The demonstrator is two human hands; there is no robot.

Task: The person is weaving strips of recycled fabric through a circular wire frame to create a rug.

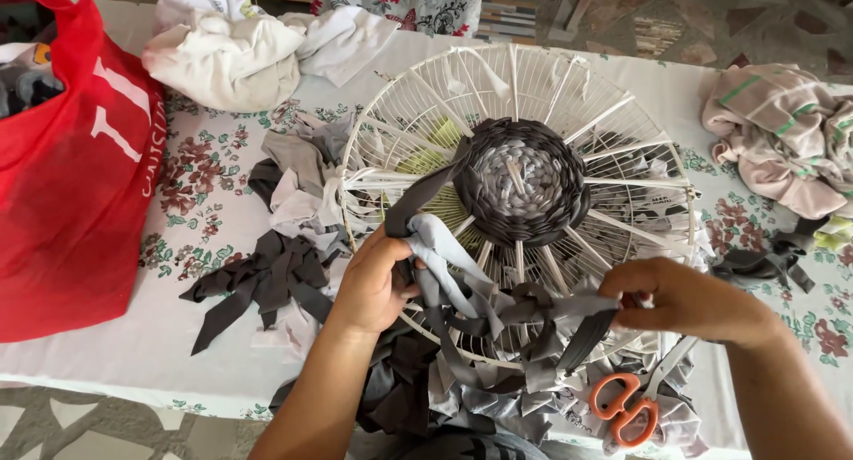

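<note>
1. I see the grey stretchy fabric strip [569,307] running roughly level, left to right, across the near edge of the round white wire frame [518,202]; its long axis goes from one hand to the other.
2. My left hand [373,282] is closed, its grip bunched round several grey and pale fabric strips at the frame's near-left rim, knuckles toward the camera.
3. My right hand [689,300] has its grip pinched together on the strip's right end, at the frame's near-right rim. The strip leaves that pinch and stretches leftward toward the other fist.
4. At the frame's middle sits a round woven disc of braided cloth [522,181], dark grey in the outer rings and lighter grey in the centre, soft and ropey against the hard thin spokes.
5. Orange-handled scissors [635,398] lie just below the frame's near-right rim, blades angled up toward the right hand.
6. A loose heap of dark grey fabric offcuts [258,278] lies left of the frame on the counter [142,353], which wears a pale floral cloth.
7. A red fabric bag [71,176] stands well left of the frame; crumpled white clothing [240,51] lies beyond its far-left rim, and a pink striped garment [782,131] to its right.
</note>
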